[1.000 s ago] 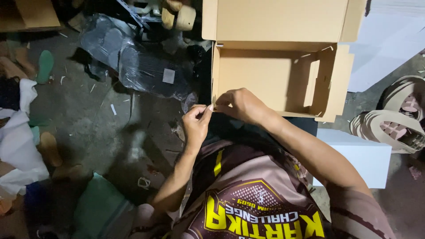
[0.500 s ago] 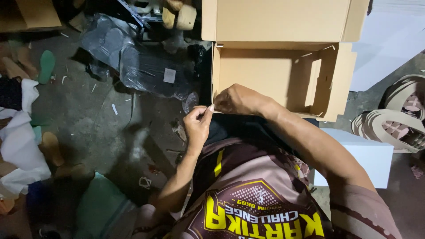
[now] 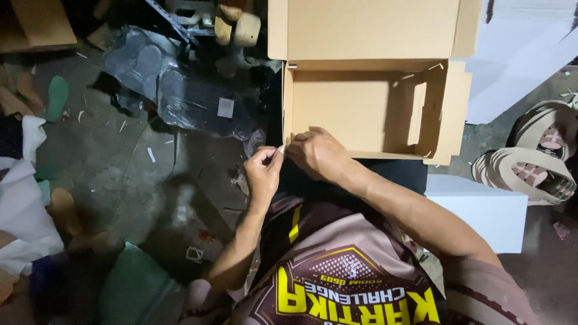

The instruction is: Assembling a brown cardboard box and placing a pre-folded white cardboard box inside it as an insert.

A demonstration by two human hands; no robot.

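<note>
Both hands, left hand and right hand, pinch the sideways-lying, open-topped cardboard box's corner.

This is looking like a small footwear workshop or packing room rather than a home. Scraps and paper slivers are littering the bare concrete floor, dark plastic-wrapped bundles are lying in a heap, stacks of cut sole-shaped pieces are sitting at the side, and an open cardboard box is resting among flat white boxes.
</note>
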